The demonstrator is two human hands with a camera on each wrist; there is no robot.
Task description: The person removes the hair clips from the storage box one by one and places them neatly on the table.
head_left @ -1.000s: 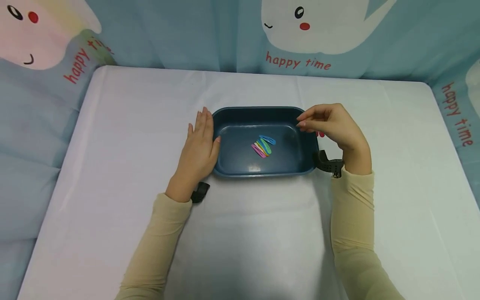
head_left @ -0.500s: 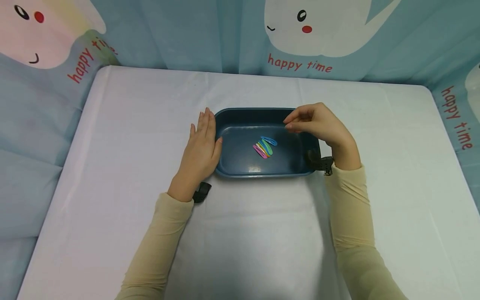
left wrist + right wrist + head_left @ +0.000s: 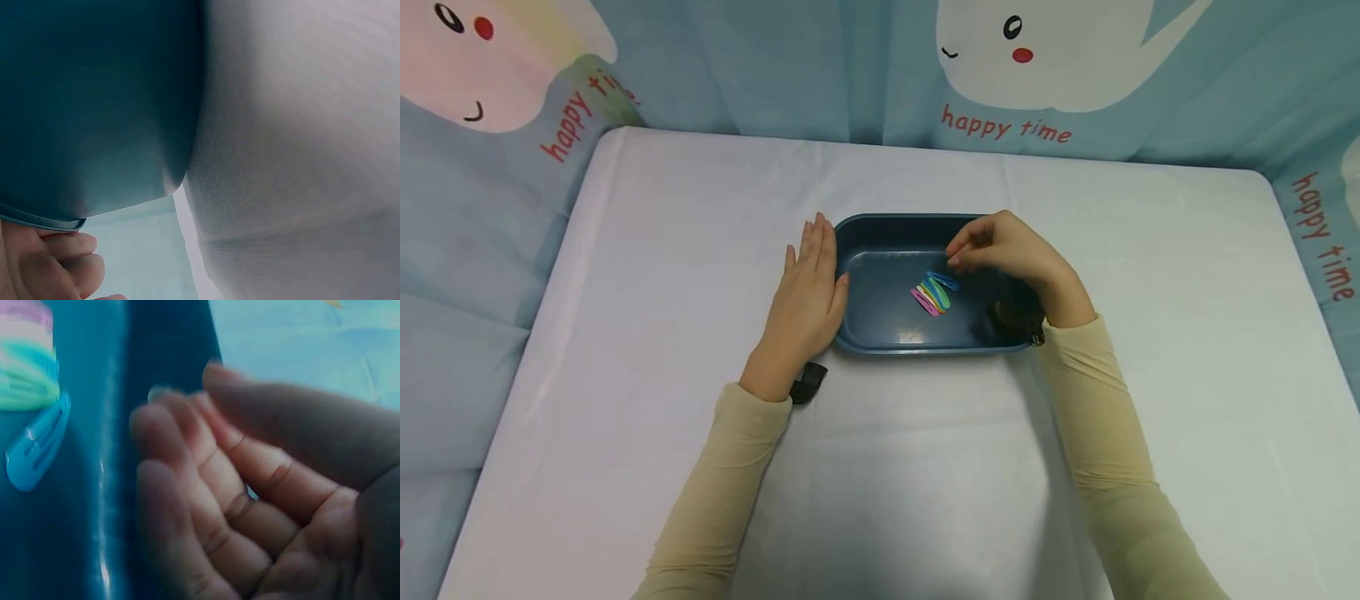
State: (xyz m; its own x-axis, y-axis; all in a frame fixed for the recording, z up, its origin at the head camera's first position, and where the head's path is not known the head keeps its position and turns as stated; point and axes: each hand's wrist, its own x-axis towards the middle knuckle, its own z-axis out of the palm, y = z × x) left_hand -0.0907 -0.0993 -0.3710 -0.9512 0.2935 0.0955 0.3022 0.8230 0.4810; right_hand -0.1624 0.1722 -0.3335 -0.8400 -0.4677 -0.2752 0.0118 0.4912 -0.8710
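A dark blue tray (image 3: 895, 343) lies on the white-covered table. Inside it, snap hair clips in pink (image 3: 923, 302), yellow, green (image 3: 937, 293) and blue (image 3: 944, 281) are bunched together. My left hand (image 3: 805, 304) rests along the tray's left side with fingers straight; the left wrist view shows its fingers (image 3: 62, 262) below the rim. Over the tray's right half hovers my right hand (image 3: 1011, 250), its fingertips just above the blue clip. In the right wrist view its fingers (image 3: 215, 512) are loosely bent, thumb apart, and no clip shows among them.
White cloth (image 3: 880, 467) covers the table around the tray. A blue curtain (image 3: 790, 75) with cartoon prints hangs along the table's back and sides. Dark wrist-worn devices, including one at the left wrist (image 3: 808, 382), sit close to the tray.
My right hand has moved left from the tray's right rim to above the clips. Something red beside that rim, visible a second ago, is out of sight. My left hand stays put.
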